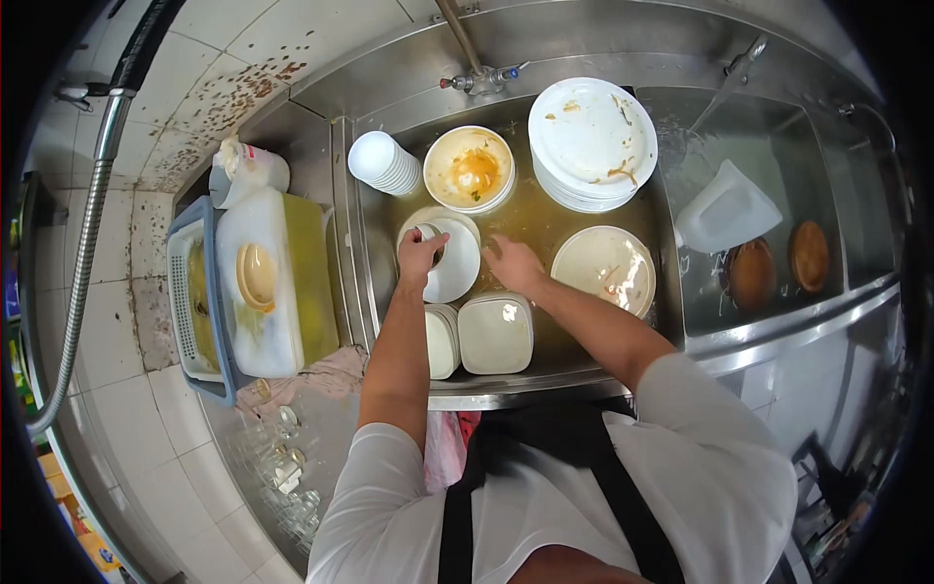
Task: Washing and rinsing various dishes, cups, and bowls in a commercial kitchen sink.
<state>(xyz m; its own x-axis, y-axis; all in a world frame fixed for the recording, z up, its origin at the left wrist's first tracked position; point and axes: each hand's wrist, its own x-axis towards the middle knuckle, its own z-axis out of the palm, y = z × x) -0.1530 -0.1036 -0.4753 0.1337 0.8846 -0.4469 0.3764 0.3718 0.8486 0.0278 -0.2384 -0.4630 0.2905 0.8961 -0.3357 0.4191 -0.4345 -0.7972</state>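
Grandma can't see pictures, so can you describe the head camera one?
A person's left hand holds a small pale dish in a sink of murky water, among stacked plates and bowls; the right hand looks empty.

Bright, fairly even; glare on sink rim (793, 329) at 3 o'clock; fisheye bends edges, corners black.

Had pale wall tiles (263, 29) on the far left, spotted with brown stains (255, 90). Had also a steel splashback (389, 70) along the far side, and a steel counter (331, 428) at near left. Showed pale floor tiles (773, 365) at near right, under bright whitish light.
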